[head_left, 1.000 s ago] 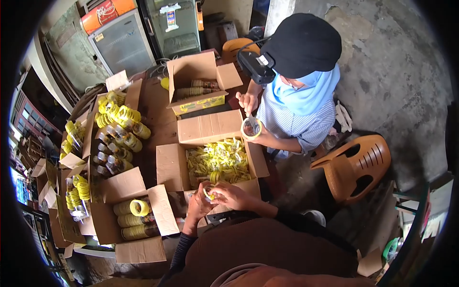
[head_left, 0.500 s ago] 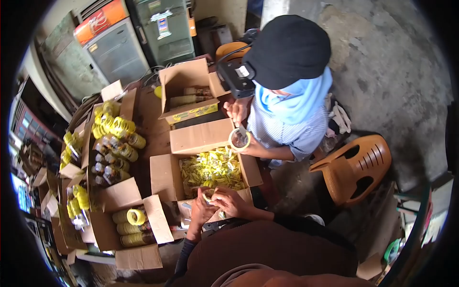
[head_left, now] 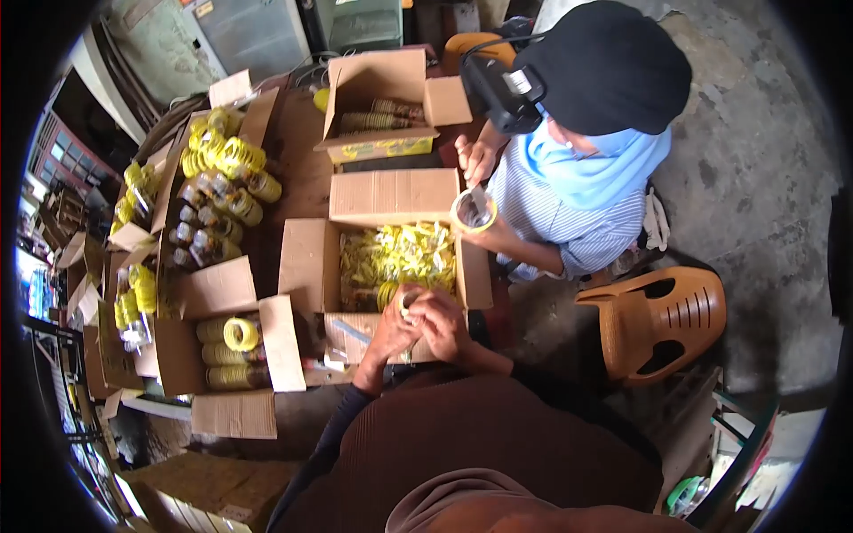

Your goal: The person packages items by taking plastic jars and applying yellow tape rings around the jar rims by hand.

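Both my hands meet over the near edge of an open cardboard box (head_left: pixel 306 266). In them is a small round yellow-rimmed container (head_left: pixel 407 303), partly hidden by fingers. My left hand (head_left: pixel 391 330) wraps round it from the left. My right hand (head_left: pixel 442 324) has its fingers bent against its right side; what they pinch, if anything, cannot be made out. Just beyond, the box holds many small yellow packets (head_left: pixel 400 249) and a row of yellow-rimmed pieces close to my hands.
Opposite, a co-worker (head_left: pixel 569 195) holds a yellow-rimmed tub (head_left: pixel 474 211) and a flat tool. A further box (head_left: pixel 378 75) and a near-left box (head_left: pixel 182 355) contain stacked yellow-rimmed containers. Clustered yellow-banded containers (head_left: pixel 222 160) stand at left. An orange plastic chair (head_left: pixel 662 320) is at right.
The view has shifted, so the boxes sit higher in the frame. My hands stay together on the small container, my right fingers now more curled over it. The co-worker still holds the tub.
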Tool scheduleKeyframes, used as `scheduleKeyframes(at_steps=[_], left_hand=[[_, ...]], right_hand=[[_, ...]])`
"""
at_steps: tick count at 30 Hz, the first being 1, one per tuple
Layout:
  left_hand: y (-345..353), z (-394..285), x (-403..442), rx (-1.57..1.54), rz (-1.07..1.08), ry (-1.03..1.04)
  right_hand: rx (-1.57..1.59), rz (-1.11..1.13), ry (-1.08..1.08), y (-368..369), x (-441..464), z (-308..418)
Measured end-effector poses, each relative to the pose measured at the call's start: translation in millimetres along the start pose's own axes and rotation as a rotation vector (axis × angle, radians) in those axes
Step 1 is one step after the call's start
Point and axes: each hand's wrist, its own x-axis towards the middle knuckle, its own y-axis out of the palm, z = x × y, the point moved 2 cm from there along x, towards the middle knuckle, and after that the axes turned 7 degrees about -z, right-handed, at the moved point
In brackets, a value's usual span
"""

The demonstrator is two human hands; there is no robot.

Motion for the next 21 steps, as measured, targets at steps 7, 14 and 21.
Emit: scheduleKeyframes(at_steps=[7,14,21], left_hand=[[-16.5,-8.5,-1.1,0.049,-0.032,0.066],[-51.6,-7.6,-22.1,0.028,-0.031,0.083],[-103.5,-15.8,-40.7,0.214,-0.109,0.264]], right_hand=[[0.101,0.083,0.041,5.9,7.4,6.8],[0.312,0.373,0.215,25.4,13.8,7.6],[0.145,0.409,0.103,35.4,20.1,-3.8]])
